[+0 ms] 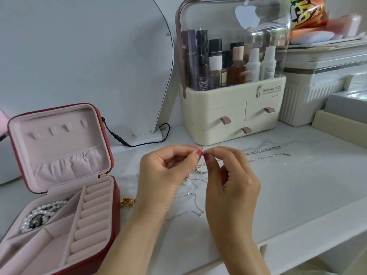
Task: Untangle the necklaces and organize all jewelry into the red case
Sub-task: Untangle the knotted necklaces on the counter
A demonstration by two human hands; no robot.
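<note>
Both hands are raised over the table (297, 195): the left hand (166, 175) and right hand (232, 179) pinch a thin silver chain (203, 155) at its clasp, mid-untangling. More necklaces (264, 153) lie beyond the right hand; the open red case (111, 215) sits left of the left hand. Next, probably, working the knot loose gently.

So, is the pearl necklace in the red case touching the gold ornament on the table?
Apart. In the head view, the pearl necklace lies inside the red case, while the gold ornament sits outside its wall.
</note>
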